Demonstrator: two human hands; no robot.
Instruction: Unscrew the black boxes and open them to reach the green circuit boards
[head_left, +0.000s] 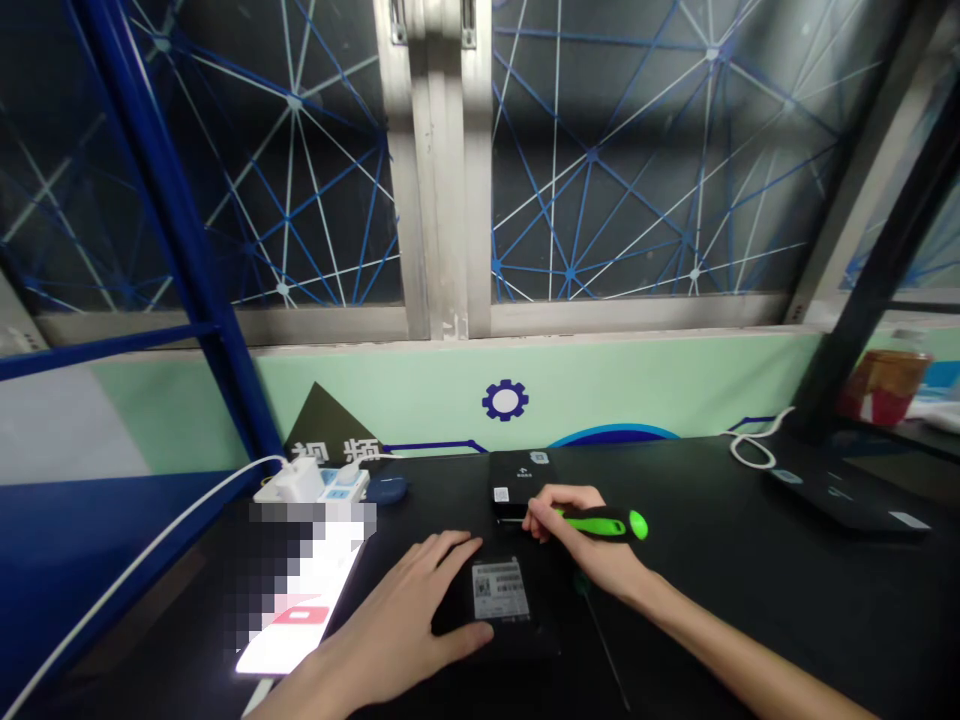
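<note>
Green-and-black-handled screwdriver lies across my right hand, the grip closed around the handle with its rounded green end pointing out to the right, and the fingers curled near the front edge of a small black box with a white label. Whether the tip touches that box I cannot tell, since my fingers hide it. My left hand rests flat, fingers spread and not clamped on anything, on the left part of a flat black rectangular device with a grey sticker, thumb lying along its near edge. That device sits on the black worktop just in front of me, with the small box directly behind it. A thin dark rod lies on the worktop just right of the device, under my right wrist.

To the left, a white power strip with a white cable sits near the back, a dark blue oval object beside it, and a bright blurred sheet in front. Far right lie a flat black unit and a looped white cord.
</note>
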